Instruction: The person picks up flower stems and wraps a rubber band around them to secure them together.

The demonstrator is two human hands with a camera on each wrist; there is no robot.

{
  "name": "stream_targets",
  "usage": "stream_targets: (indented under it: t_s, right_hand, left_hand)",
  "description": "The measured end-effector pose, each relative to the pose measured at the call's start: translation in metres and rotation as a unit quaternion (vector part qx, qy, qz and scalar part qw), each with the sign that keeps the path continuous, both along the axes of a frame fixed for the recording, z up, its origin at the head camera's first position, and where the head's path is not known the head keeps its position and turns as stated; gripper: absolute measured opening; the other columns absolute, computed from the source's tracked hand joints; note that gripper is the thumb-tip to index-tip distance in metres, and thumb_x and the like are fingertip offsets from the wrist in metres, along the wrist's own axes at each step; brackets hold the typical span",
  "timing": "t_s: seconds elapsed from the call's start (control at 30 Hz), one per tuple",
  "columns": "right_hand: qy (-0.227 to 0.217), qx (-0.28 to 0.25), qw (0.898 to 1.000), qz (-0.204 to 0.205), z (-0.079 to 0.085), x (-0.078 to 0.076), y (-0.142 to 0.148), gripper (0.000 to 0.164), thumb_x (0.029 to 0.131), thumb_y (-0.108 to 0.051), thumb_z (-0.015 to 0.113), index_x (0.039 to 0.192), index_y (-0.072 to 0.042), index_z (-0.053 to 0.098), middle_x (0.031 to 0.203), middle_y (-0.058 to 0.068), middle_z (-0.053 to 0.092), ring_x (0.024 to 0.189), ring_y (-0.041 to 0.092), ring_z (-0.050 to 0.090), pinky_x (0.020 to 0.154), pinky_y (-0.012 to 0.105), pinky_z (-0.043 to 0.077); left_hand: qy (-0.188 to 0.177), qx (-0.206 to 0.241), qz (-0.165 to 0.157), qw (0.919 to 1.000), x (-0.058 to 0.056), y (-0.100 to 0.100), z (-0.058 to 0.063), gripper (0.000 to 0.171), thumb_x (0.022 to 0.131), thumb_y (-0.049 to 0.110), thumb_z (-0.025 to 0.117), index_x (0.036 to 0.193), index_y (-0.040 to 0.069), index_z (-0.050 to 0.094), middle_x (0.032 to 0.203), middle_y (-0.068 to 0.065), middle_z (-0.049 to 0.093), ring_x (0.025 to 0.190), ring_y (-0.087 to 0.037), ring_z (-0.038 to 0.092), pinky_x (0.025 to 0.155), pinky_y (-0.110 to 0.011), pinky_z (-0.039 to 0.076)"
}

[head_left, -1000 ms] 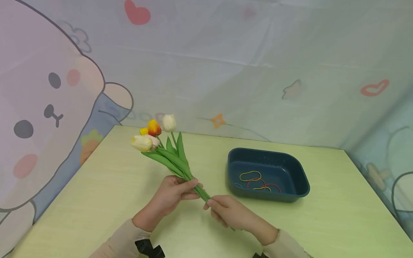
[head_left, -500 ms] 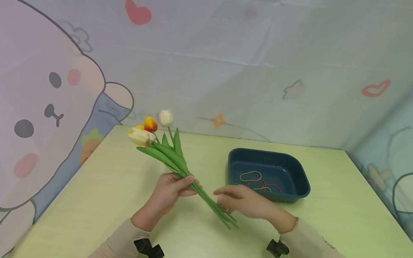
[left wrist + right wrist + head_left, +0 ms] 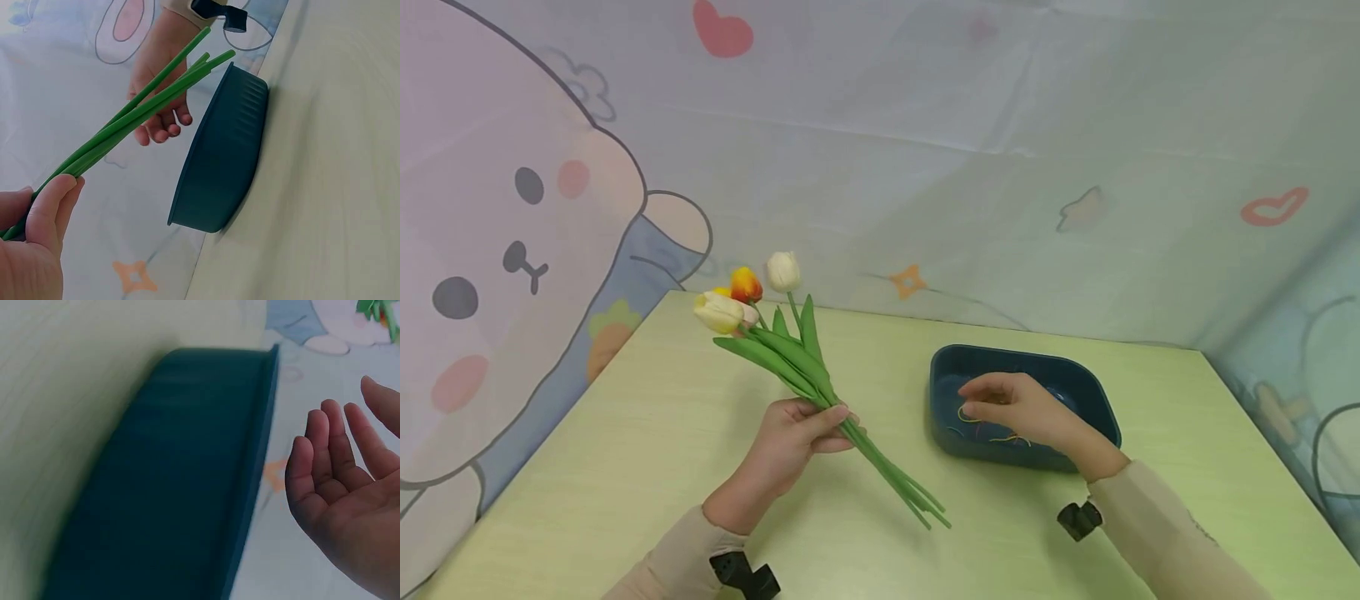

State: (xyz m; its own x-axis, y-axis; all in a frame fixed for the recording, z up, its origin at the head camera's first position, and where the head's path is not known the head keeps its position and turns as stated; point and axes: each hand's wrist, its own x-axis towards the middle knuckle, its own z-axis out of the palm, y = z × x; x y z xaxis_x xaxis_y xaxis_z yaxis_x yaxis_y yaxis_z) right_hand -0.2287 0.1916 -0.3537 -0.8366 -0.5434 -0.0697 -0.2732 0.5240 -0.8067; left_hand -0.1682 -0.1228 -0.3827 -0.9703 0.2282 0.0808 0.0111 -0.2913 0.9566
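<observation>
My left hand [image 3: 801, 437] grips a bunch of tulips [image 3: 805, 358] round the stems, with the thumb on top. The blooms are white, pale yellow, pink and orange-red, and they point to the far left. Bare green stem ends [image 3: 150, 106] stick out past the fingers in the left wrist view. My right hand [image 3: 1026, 408] is over the dark blue basin [image 3: 943, 408], its fingers relaxed and apart from the thumb, holding nothing. Below its fingers, thin yellow and red rubber bands [image 3: 1011, 438] lie in the basin, partly hidden by the hand.
The basin stands on a pale yellow-green table [image 3: 865, 550], right of the tulips. Behind the table hangs a cloth backdrop [image 3: 880, 167] with a cartoon bear and hearts. A dark cable [image 3: 1315, 450] shows at the right edge.
My right hand has let go of the tulip stems and moved right, up over the basin. My left hand keeps its grip, and the tulips have shifted slightly up and left.
</observation>
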Motion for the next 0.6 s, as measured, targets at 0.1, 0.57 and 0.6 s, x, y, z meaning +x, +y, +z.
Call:
stream_targets:
  t_s: [0.1, 0.57, 0.6]
  right_hand:
    - [0.0, 0.0, 1.0, -0.019, -0.012, -0.011, 0.007, 0.043, 0.095, -0.028, 0.064, 0.127, 0.001, 0.059, 0.112, 0.014, 0.067, 0.098, 0.036, 0.065, 0.056, 0.04, 0.053]
    - [-0.043, 0.032, 0.997, -0.051, -0.046, -0.043, 0.017, 0.038, 0.092, -0.022, 0.068, 0.121, 0.001, 0.063, 0.109, 0.011, 0.066, 0.097, 0.023, 0.064, 0.067, 0.039, 0.056]
    - [-0.045, 0.036, 0.997, -0.047, -0.048, -0.044, 0.017, 0.036, 0.091, -0.02, 0.068, 0.119, 0.002, 0.063, 0.108, 0.011, 0.067, 0.098, 0.023, 0.064, 0.072, 0.039, 0.057]
  left_hand:
    - [0.001, -0.003, 0.005, 1.0, -0.001, 0.0, 0.0, 0.007, 0.096, -0.001, 0.055, 0.096, -0.006, 0.06, 0.083, -0.001, 0.071, 0.081, -0.014, 0.072, 0.08, -0.031, 0.06]
    - [-0.003, 0.002, 0.009, 1.0, -0.003, 0.001, -0.002, 0.006, 0.096, -0.001, 0.056, 0.095, -0.004, 0.061, 0.083, -0.001, 0.071, 0.081, -0.014, 0.072, 0.08, -0.03, 0.06]
    - [-0.004, 0.005, 0.008, 0.9999, -0.003, 0.001, -0.003, 0.006, 0.096, -0.001, 0.055, 0.095, -0.003, 0.061, 0.083, -0.001, 0.071, 0.081, -0.014, 0.072, 0.08, -0.03, 0.06]
